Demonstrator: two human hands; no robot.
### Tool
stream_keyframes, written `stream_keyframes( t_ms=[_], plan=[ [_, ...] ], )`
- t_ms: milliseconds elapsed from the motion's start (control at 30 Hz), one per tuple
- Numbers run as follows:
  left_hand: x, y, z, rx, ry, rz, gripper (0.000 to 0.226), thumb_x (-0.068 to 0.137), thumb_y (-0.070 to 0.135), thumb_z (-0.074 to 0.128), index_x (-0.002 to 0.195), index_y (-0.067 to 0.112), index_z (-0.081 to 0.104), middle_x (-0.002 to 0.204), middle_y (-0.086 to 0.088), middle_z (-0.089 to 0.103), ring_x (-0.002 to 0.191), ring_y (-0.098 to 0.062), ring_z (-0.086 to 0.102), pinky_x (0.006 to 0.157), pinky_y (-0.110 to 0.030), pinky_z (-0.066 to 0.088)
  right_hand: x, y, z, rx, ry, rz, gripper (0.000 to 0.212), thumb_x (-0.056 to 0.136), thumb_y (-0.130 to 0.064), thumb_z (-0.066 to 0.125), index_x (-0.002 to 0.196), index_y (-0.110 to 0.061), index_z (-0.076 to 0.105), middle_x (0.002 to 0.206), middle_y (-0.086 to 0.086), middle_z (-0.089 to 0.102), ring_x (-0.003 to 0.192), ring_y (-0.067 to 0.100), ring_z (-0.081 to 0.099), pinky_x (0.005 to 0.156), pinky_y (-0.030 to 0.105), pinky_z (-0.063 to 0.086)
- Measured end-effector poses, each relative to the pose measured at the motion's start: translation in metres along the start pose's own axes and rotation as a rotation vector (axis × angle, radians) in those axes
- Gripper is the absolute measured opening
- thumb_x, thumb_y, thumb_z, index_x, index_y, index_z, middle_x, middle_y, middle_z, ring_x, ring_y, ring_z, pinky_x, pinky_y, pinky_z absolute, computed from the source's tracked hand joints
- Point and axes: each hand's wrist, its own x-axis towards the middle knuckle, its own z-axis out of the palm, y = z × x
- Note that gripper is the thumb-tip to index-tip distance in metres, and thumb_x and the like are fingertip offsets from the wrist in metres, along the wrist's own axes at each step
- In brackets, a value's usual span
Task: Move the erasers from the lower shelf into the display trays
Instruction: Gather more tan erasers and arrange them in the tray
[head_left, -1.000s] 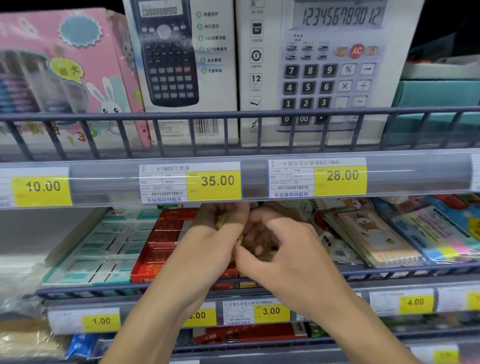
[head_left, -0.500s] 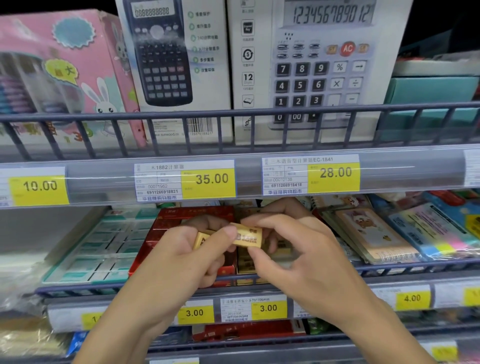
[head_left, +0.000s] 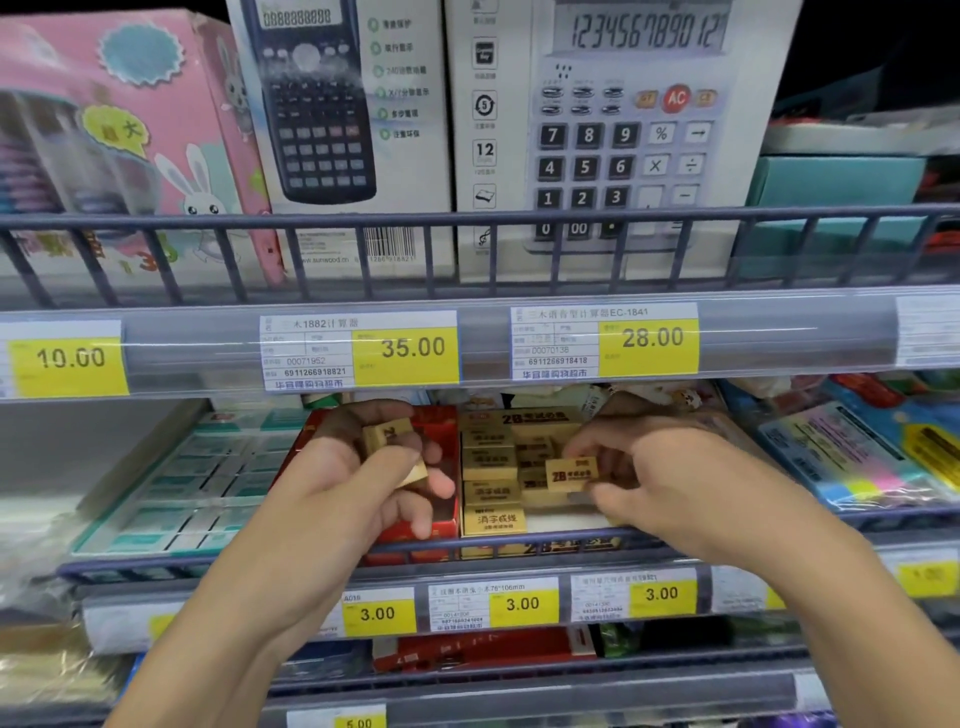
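Observation:
My left hand (head_left: 358, 478) grips a small stack of yellow erasers (head_left: 387, 436) over a red display tray (head_left: 441, 431). My right hand (head_left: 670, 473) pinches a single yellow 2B eraser (head_left: 571, 474) above the neighbouring yellow display tray (head_left: 540, 519), which holds several yellow erasers (head_left: 488, 462) in rows. The tray's right part is hidden behind my right hand.
A teal tray of white erasers (head_left: 171, 499) lies to the left. Packs of coloured sticky notes (head_left: 857, 462) lie to the right. A wire rail (head_left: 311, 558) fronts this shelf. Boxed calculators (head_left: 623, 130) stand on the shelf above, whose price strip (head_left: 358, 348) overhangs the trays.
My hands, which held the erasers together at the middle, have drawn apart. The left keeps a stack; the right now carries one eraser over the yellow tray.

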Motion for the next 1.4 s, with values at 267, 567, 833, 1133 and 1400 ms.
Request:
stream_keyframes(
  t_ms=[267, 567, 833, 1133, 1400],
  plan=[
    [-0.001, 0.003, 0.003, 0.08, -0.008, 0.019, 0.022, 0.106, 0.007, 0.045, 0.1, -0.007, 0.061, 0.085, -0.016, 0.074, 0.062, -0.021, 0.063, 0.048, -0.023, 0.047, 0.017, -0.006, 0.008, 0.009, -0.15, -0.037, 0.027, 0.091, -0.04, 0.064, 0.118, -0.045, 0.061, 0.093, -0.025, 0.048, 0.08, -0.008, 0.047, 0.062, 0.006, 0.035],
    [0.0, -0.001, -0.006, 0.128, -0.052, 0.052, 0.055, 0.078, 0.048, 0.067, 0.101, -0.002, 0.066, 0.084, -0.015, 0.071, 0.063, -0.028, 0.043, 0.05, -0.021, 0.044, 0.028, -0.007, 0.011, 0.022, -0.206, -0.021, 0.022, 0.087, -0.04, 0.071, 0.108, -0.043, 0.067, 0.09, -0.027, 0.054, 0.081, -0.012, 0.052, 0.059, 0.001, 0.038],
    [0.0, -0.004, -0.004, 0.144, -0.097, 0.026, 0.016, 0.088, 0.043, 0.065, 0.096, 0.03, 0.07, 0.07, -0.003, 0.061, 0.062, -0.021, 0.046, 0.051, -0.022, 0.041, 0.031, 0.0, 0.015, -0.022, -0.235, -0.069, 0.027, 0.087, -0.049, 0.07, 0.113, -0.04, 0.071, 0.111, -0.022, 0.053, 0.097, 0.001, 0.054, 0.079, 0.013, 0.042],
    [-0.002, 0.003, 0.013, 0.144, -0.084, 0.027, 0.024, 0.085, 0.051, 0.078, 0.08, 0.028, 0.075, 0.062, 0.001, 0.048, 0.055, -0.012, 0.039, 0.048, -0.016, 0.037, -0.002, -0.035, 0.008, 0.537, 0.085, -0.185, 0.044, 0.083, -0.053, 0.069, 0.126, -0.05, 0.057, 0.087, -0.021, 0.067, 0.07, 0.001, 0.061, 0.061, 0.019, 0.05],
    [-0.004, 0.0, 0.029, 0.055, -0.065, 0.019, 0.017, 0.08, 0.043, 0.086, 0.08, 0.028, 0.078, 0.066, -0.005, 0.06, 0.063, -0.019, 0.047, 0.054, -0.026, 0.038, -0.012, -0.064, 0.033, 0.456, 0.389, -0.245, 0.045, 0.082, -0.05, 0.068, 0.125, -0.049, 0.056, 0.091, -0.014, 0.058, 0.097, 0.002, 0.05, 0.081, 0.007, 0.037]
  ],
)
